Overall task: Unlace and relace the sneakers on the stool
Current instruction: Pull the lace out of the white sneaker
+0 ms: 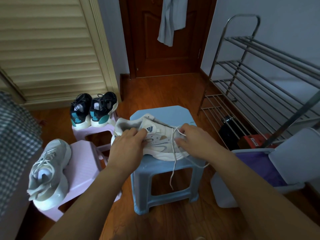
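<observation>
A white sneaker [155, 135] lies on its side on the blue plastic stool [164, 172], toe to the right. My left hand [128, 144] grips its collar and tongue area. My right hand [192, 137] pinches the white lace [174, 163] near the front eyelets; loose lace ends hang down over the stool's front edge.
A grey-white sneaker [49, 172] sits on a pink stool [83, 168] at the left. A black-and-teal pair [93, 110] stands on another pink stool behind it. A metal shoe rack [259, 87] and a bin [270, 165] are at the right. Checked fabric [15, 135] at far left.
</observation>
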The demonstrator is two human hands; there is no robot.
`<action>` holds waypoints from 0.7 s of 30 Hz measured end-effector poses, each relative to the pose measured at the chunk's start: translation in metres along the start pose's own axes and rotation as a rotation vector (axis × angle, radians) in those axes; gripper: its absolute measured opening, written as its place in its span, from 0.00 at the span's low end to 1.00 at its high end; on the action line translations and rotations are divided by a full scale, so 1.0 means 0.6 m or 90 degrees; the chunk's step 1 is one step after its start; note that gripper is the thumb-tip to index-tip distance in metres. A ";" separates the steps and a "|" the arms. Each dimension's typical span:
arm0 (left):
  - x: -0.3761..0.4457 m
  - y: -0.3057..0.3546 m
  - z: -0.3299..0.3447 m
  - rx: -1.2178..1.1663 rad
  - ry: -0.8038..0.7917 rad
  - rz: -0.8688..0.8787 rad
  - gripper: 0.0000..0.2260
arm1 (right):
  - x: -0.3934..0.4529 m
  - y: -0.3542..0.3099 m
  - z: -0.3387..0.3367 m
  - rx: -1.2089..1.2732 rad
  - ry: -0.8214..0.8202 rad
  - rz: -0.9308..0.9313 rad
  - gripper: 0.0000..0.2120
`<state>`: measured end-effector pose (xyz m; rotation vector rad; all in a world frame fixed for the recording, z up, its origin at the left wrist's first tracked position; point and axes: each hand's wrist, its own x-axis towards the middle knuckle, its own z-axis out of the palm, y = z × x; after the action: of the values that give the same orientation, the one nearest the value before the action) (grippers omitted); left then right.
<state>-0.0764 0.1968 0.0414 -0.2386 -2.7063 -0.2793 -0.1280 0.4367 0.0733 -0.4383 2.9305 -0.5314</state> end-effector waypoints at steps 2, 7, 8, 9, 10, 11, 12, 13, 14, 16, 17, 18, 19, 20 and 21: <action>-0.001 0.000 -0.002 -0.005 -0.008 -0.005 0.06 | -0.003 -0.002 -0.006 -0.028 0.017 -0.021 0.20; 0.001 -0.001 0.002 -0.006 -0.013 -0.005 0.07 | -0.019 -0.005 -0.007 -0.008 -0.021 -0.032 0.26; 0.002 -0.001 0.002 -0.007 -0.011 -0.007 0.07 | -0.020 -0.005 -0.003 -0.025 -0.006 -0.035 0.23; 0.002 0.000 0.002 -0.009 -0.012 -0.008 0.07 | -0.021 -0.007 0.000 -0.027 0.022 -0.044 0.17; 0.002 0.001 0.002 -0.008 -0.014 -0.008 0.07 | -0.022 -0.011 0.001 -0.022 0.060 -0.056 0.10; 0.002 0.001 0.002 -0.005 -0.013 -0.008 0.07 | -0.022 -0.017 0.005 -0.012 0.094 -0.063 0.06; 0.001 0.000 0.002 -0.003 -0.011 -0.008 0.07 | -0.023 -0.024 0.010 0.002 0.114 -0.061 0.04; 0.001 0.000 0.003 -0.002 -0.010 -0.008 0.07 | -0.024 -0.033 0.017 0.021 0.119 -0.054 0.06; 0.001 0.001 0.003 -0.001 -0.009 -0.008 0.07 | -0.024 -0.040 0.024 0.037 0.109 -0.039 0.09; 0.001 0.003 0.002 0.000 -0.009 -0.007 0.07 | -0.019 -0.046 0.036 0.042 0.084 0.006 0.12; 0.001 0.004 0.001 -0.001 -0.009 -0.006 0.07 | -0.015 -0.045 0.038 0.017 0.071 0.020 0.10; 0.001 0.003 0.001 -0.003 -0.009 -0.005 0.07 | -0.012 -0.043 0.035 -0.018 0.056 0.020 0.09; 0.000 0.002 0.000 -0.005 -0.010 -0.004 0.07 | -0.010 -0.041 0.028 -0.048 0.042 0.014 0.08; 0.000 0.001 0.000 -0.005 -0.011 -0.003 0.07 | -0.009 -0.038 0.020 -0.050 0.033 0.014 0.07; 0.000 0.001 0.000 -0.005 -0.012 -0.003 0.07 | -0.010 -0.036 0.012 -0.020 0.031 0.027 0.07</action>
<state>-0.0766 0.1972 0.0413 -0.2380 -2.7250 -0.2904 -0.1153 0.4171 0.0749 -0.3703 2.9908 -0.4970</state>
